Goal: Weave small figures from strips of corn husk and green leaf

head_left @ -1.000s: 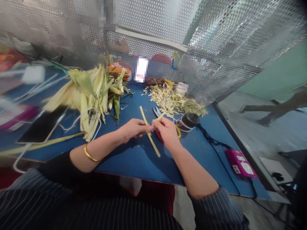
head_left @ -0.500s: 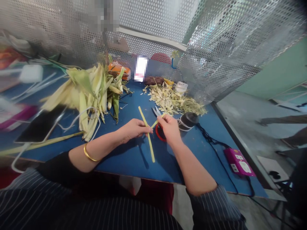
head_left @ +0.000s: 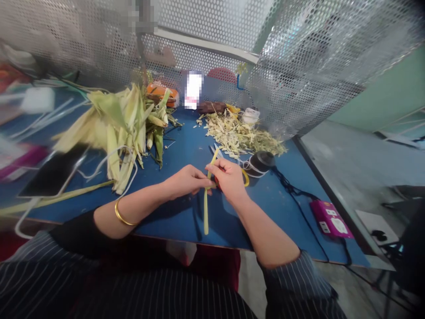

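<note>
Between my hands is a narrow pale-green corn husk strip (head_left: 206, 212), its lower end hanging toward me over the blue table. My left hand (head_left: 190, 180) pinches it near the middle with thumb and fingers. With its fingertips my right hand (head_left: 229, 179) grips the upper part, close beside the left; the strip's top end pokes up past these fingers. Just behind the right hand lie scissors (head_left: 217, 150), blades pointing away, their red and yellow handles mostly covered by that hand. A black spool (head_left: 262, 163) wound with white string stands right of them.
Corn husks (head_left: 128, 119) are heaped at the left, near a phone (head_left: 55, 170) with a white cable. Husk scraps (head_left: 232, 133) lie at the back. A magenta power box (head_left: 331, 218) and black cords occupy the right. Perforated metal panels (head_left: 206, 53) border the table (head_left: 172, 221).
The strip has swung from a slant to nearly upright, its lower end moving left and nearer me. My right hand has come back toward the left and grips its upper part.
</note>
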Tool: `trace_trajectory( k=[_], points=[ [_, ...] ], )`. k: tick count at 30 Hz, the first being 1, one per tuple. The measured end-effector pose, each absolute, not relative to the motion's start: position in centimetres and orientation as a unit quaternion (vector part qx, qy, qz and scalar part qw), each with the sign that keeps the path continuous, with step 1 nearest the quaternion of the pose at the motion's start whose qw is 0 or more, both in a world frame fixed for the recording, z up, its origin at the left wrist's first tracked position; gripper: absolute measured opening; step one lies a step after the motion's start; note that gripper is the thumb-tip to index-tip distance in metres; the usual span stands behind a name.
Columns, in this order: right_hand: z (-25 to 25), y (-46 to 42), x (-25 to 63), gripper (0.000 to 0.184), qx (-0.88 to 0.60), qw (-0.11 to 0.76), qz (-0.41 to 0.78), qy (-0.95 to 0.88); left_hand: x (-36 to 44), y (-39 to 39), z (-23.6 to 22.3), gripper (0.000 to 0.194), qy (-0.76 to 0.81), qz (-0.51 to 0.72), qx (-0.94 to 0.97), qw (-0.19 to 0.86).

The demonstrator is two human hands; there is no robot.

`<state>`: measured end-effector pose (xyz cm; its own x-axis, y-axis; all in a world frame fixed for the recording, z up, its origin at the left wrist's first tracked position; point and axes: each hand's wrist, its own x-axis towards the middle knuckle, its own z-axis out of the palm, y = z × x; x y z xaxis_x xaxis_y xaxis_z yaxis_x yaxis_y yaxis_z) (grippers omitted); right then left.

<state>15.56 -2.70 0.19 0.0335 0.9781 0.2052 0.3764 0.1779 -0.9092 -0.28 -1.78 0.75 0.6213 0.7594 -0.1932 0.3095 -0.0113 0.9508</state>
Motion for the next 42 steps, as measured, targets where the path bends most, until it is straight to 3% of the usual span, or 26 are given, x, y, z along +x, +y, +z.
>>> trace_trajectory(
  k=[7,12,14,17,20,23,28,36,42],
  points=[
    [-0.1,-2.8,15.3,0.021,-0.535,0.485,0.210,-0.659,0.0,-2.0,0.5,0.034,0.359,0.182,0.689,0.602],
    [0.8,-2.1,17.0,0.013,-0.504,0.498,0.015,-0.706,0.2,-1.5,0.6,0.034,0.399,0.286,0.558,0.669],
    [1.1,-1.8,17.7,0.018,-0.535,0.530,0.004,-0.658,0.1,-1.0,0.6,0.040,0.406,0.320,0.509,0.689],
    [0.8,-1.5,18.0,0.025,-0.577,0.549,0.185,-0.576,-0.1,-0.5,0.6,0.039,0.399,0.356,0.480,0.696],
    [0.2,-1.3,17.5,0.032,-0.542,0.476,0.454,-0.523,-0.1,-0.7,0.7,0.033,0.406,0.343,0.491,0.690],
    [-0.2,-1.5,16.7,0.026,-0.498,0.459,0.535,-0.505,0.0,-1.2,0.9,0.033,0.429,0.317,0.521,0.667],
    [-0.7,-1.8,15.9,0.021,-0.518,0.493,0.480,-0.508,0.1,-1.4,1.1,0.029,0.476,0.278,0.557,0.621],
    [-1.1,-1.7,15.9,0.023,-0.552,0.520,0.372,-0.536,-0.1,-1.1,0.8,0.024,0.428,0.281,0.550,0.661],
    [1.6,-2.7,17.2,0.017,-0.551,0.526,0.057,-0.645,-0.4,-0.4,0.8,0.035,0.454,0.360,0.442,0.685]
  ],
)
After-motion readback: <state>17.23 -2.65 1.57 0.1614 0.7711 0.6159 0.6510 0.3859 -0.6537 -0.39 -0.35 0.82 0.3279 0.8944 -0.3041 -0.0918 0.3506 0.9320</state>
